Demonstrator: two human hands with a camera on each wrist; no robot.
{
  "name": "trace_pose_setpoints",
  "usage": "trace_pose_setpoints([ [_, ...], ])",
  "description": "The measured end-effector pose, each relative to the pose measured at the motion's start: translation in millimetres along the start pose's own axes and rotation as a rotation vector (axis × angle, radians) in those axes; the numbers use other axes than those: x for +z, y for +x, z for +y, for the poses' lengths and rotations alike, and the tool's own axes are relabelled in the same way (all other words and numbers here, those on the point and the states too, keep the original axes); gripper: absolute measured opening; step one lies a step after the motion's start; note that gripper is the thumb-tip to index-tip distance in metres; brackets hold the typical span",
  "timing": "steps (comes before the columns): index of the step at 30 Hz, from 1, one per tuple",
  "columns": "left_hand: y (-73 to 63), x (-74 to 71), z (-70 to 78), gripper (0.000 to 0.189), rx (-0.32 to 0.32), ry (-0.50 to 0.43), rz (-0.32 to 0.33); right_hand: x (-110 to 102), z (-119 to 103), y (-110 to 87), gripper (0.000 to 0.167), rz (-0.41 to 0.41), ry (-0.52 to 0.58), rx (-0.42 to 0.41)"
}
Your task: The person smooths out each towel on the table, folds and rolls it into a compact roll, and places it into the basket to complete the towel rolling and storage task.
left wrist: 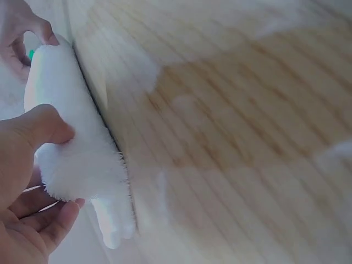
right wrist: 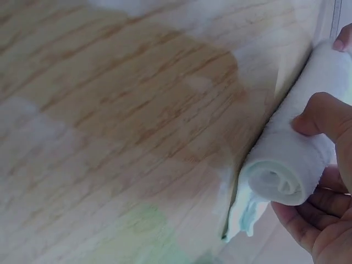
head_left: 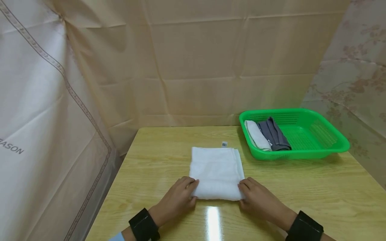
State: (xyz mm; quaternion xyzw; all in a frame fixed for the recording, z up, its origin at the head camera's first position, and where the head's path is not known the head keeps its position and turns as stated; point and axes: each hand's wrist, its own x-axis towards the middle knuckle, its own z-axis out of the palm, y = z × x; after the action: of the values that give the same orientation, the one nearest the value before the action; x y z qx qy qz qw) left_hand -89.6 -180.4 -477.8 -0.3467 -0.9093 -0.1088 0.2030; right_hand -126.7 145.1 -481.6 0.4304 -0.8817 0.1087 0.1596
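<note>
A white towel (head_left: 216,170) lies on the table, its near edge rolled up into a thick roll while the far part stays flat. My left hand (head_left: 178,197) grips the left end of the roll, thumb on top and fingers below. At the right end, my right hand (head_left: 258,198) holds the roll the same way. In the right wrist view the roll's spiral end shows on the towel (right wrist: 278,179), with the thumb of the right hand (right wrist: 324,187) pressed on top. The left wrist view shows the left hand (left wrist: 33,181) around the towel's fluffy end (left wrist: 82,165).
A green plastic basket (head_left: 313,155) stands at the back right of the wooden table (head_left: 150,160). Inside it, on the left, are a folded white cloth (head_left: 257,135) and a folded dark grey cloth (head_left: 274,134). A small printed tag (head_left: 224,144) lies beyond the towel. Cloth curtains (head_left: 196,67) surround the table.
</note>
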Motion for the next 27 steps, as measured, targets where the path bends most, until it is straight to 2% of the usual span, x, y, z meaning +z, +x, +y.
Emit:
trace_pose_setpoints([
  [6,1.0,1.1,-2.1,0.048,-0.063,-0.081,-0.027,-5,4,-0.8,0.039,-0.061,0.11,0.066],
  [13,0.2,-1.5,-1.7,0.037,-0.098,-0.205,-0.07,-13,9,-1.3,0.033,-0.166,0.32,0.137],
  [15,-0.4,-3.0,-1.8,0.033,-0.123,-0.258,-0.1,-14,12,-0.9,0.031,-0.189,0.377,0.145],
  [18,-0.8,-4.8,-2.7,0.027,-0.196,-0.373,-0.149,-14,16,0.4,0.025,-0.216,0.462,0.164],
  [21,-0.5,-4.5,-4.4,0.02,-0.248,-0.478,-0.145,-13,20,2.0,0.027,-0.238,0.535,0.199],
  [24,-1.5,-1.8,-5.0,0.021,-0.224,-0.485,-0.095,-12,23,2.8,0.034,-0.257,0.57,0.239],
  [27,-2.7,0.4,-4.4,0.027,-0.16,-0.378,-0.037,-10,23,2.0,0.035,-0.255,0.61,0.265],
])
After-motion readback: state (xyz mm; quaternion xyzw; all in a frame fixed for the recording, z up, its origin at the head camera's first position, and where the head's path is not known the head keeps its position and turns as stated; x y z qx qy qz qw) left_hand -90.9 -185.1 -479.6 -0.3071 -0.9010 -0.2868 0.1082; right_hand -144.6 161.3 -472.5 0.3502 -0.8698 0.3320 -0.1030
